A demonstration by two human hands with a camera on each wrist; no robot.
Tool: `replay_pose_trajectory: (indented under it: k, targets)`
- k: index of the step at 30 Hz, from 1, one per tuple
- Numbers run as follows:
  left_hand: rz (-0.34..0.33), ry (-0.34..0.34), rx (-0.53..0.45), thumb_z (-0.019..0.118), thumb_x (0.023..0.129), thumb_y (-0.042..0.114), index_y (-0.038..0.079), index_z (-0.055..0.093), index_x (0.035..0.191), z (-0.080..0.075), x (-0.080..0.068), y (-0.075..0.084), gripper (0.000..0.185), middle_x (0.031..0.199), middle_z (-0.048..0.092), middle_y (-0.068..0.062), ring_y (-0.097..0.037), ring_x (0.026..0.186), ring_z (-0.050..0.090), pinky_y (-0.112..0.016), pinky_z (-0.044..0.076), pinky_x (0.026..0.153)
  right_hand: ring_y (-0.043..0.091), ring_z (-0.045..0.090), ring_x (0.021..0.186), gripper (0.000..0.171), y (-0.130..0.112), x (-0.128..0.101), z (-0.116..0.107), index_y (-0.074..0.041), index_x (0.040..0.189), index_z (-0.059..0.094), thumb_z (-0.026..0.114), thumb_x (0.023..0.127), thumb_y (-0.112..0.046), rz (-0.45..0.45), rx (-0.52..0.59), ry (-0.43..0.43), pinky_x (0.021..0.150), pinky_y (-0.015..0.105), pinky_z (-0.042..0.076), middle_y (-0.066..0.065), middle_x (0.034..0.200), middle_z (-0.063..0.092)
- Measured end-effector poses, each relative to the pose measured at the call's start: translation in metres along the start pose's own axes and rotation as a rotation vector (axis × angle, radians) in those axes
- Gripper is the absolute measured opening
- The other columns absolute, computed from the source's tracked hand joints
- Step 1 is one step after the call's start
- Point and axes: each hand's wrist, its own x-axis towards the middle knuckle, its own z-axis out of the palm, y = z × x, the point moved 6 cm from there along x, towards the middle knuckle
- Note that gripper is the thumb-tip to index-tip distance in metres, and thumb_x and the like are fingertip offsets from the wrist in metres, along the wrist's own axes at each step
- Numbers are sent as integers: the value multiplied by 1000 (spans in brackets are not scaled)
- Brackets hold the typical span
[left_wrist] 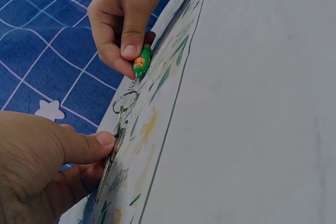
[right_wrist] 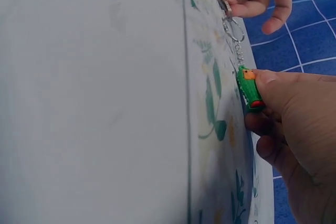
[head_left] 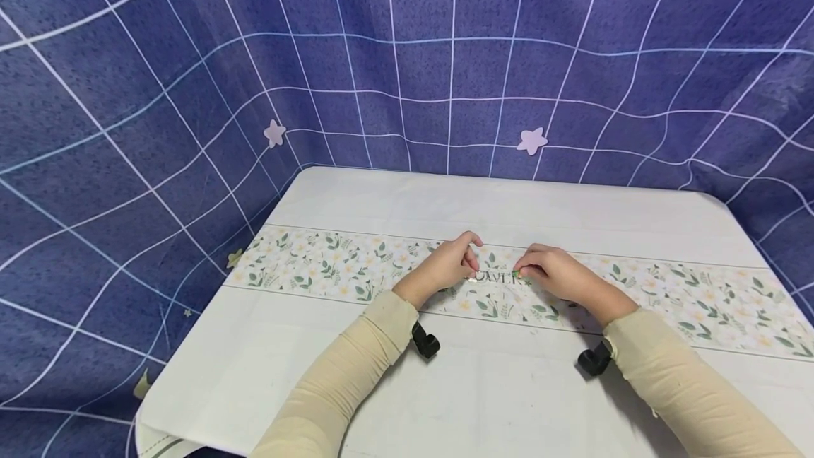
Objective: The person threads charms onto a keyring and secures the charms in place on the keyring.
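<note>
Both hands hold a keychain just above the floral strip of the tablecloth. My left hand (head_left: 448, 260) pinches a flat metal key (left_wrist: 106, 174) between thumb and fingers. My right hand (head_left: 555, 273) pinches a small green figure charm (right_wrist: 249, 88) with an orange patch and a red end. A metal key ring (left_wrist: 126, 101) and a short chain (right_wrist: 239, 53) stretch between the two hands. Fingers partly cover the key and the charm. Whether more than one key hangs there, I cannot tell.
A white table cover (head_left: 483, 394) with a floral band (head_left: 356, 267) lies under the hands. Dark blue curtains (head_left: 420, 69) with white grid lines and stars stand behind and to the left. Dark straps (head_left: 425, 341) sit at the wrists.
</note>
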Motion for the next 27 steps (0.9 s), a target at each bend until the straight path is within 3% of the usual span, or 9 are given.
replay_pose_trajectory:
  k: [6, 19, 27]
  targets:
    - [-2, 2, 2, 73, 92, 4, 11, 48, 136, -1, -2, 1, 51, 93, 68, 5, -6, 81, 63, -22, 51, 79, 19, 66, 89, 15, 1, 1, 1, -7, 108, 74, 64, 98, -5, 42, 5, -45, 79, 39, 56, -1, 97, 67]
    - [23, 9, 1, 70, 94, 1, 8, 48, 137, -2, -4, 3, 49, 96, 68, 4, -6, 83, 62, -22, 51, 81, 16, 63, 89, 17, 9, 1, 5, -9, 111, 74, 60, 101, -8, 118, 12, -19, 80, 42, 54, -1, 98, 66]
    - [40, 11, 19, 67, 96, 2, 9, 48, 136, -4, -4, 1, 45, 92, 66, 6, -7, 81, 61, -23, 51, 80, 10, 58, 83, 17, 9, 0, 0, -9, 112, 74, 60, 102, -12, 107, 12, -50, 74, 37, 51, -2, 99, 65]
